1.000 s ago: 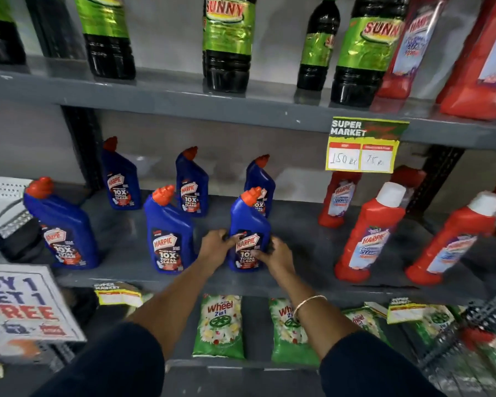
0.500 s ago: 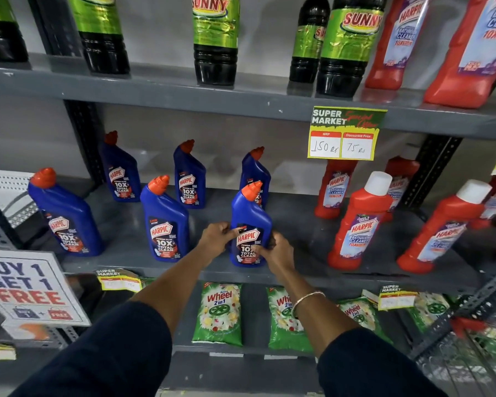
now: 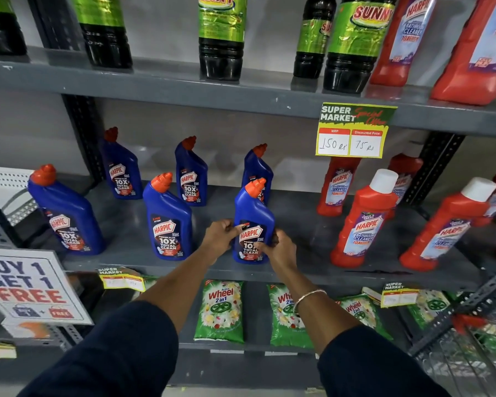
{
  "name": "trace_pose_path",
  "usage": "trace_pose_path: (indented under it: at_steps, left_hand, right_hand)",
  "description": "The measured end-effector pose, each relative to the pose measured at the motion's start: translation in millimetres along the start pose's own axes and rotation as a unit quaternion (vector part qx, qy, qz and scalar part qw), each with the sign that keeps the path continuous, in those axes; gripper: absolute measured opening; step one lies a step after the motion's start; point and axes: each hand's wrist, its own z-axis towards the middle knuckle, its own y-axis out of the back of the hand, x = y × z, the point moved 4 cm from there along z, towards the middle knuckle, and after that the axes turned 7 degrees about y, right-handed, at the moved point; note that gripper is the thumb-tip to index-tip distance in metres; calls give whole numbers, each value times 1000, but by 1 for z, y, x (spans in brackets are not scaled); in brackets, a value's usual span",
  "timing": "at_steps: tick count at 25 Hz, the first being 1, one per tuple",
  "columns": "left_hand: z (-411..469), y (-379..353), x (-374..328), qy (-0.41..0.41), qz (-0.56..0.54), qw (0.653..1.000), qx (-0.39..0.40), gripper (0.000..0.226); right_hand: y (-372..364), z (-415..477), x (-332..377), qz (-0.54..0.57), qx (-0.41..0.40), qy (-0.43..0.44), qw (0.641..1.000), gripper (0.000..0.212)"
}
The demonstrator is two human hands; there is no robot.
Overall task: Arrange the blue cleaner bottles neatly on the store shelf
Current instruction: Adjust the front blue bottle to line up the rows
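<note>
Several blue cleaner bottles with orange caps stand on the grey middle shelf. The front right blue bottle stands upright near the shelf's front edge, label facing me. My left hand grips its left side and my right hand grips its lower right side. Another front bottle stands to its left, and a third leans at the far left. Three more stand in a back row: and one partly hidden behind the held bottle.
Red cleaner bottles fill the shelf's right part. Dark bottles with green labels stand on the shelf above, where a yellow price tag hangs. Green detergent packs lie below. A "Buy 1 Get 1 Free" sign stands at left.
Both hands have stayed on the front right blue bottle, turning it slightly so its label faces forward. My view has shifted a little left and down.
</note>
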Motion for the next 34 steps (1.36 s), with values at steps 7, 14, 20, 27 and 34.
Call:
trace_pose_path:
  at_steps: [7,14,20,27,34]
  left_hand:
    - [2,0,2,0,-1,1000,8,29]
    - [0,-2,3,-1,-19,1000,10,33]
    - [-3,-2,3,-2,-14,1000,3,31]
    - [-7,-3,1,0,-11,1000,2,29]
    - [-8,-3,1,4,-17,1000,9,27]
  right_hand:
    - [1,-4,4,-9,-8,-2,1000,50]
    - [2,-6,5,-12,-13,0,1000,49]
    - [4,-8,5,-25,-13,7,1000,49]
    - [4,-9,6,-29,-10,3,1000,50]
    - [5,-8,8,-28,-3,-1,1000,49]
